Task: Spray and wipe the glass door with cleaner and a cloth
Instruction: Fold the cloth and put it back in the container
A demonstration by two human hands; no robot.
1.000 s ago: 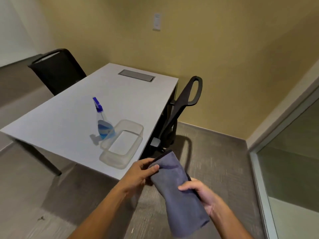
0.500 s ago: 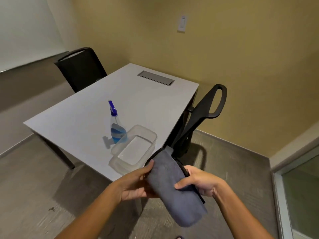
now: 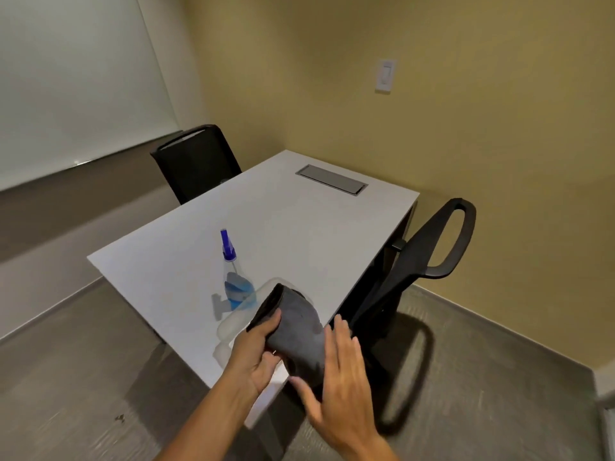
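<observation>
Head view looks down on both hands held close together over the near corner of a white table [image 3: 299, 227]. Left hand [image 3: 254, 356] is closed around the lower end of a folded grey cloth [image 3: 296, 331], thumb pressed on the cloth's upper face. Right hand [image 3: 339, 384] is flat and spread, fingers extended, its palm side laid against the cloth's right edge; it does not clasp the cloth.

Just beyond the left hand, partly hidden by the cloth, a clear plastic container [image 3: 229, 327] sits on the table. Touching or just beside its far-left side stands a spray bottle [image 3: 233, 277] with a blue nozzle and blue liquid in the bottom, upright.

To the right of the right hand, a black chair [image 3: 416, 271] is drawn up to the table's side. Farther beyond the hands, a second black chair [image 3: 196, 161] stands at the table's far-left side. A grey hatch [image 3: 331, 179] lies flush in the tabletop's far end, and a light switch [image 3: 386, 76] is on the yellow wall.
</observation>
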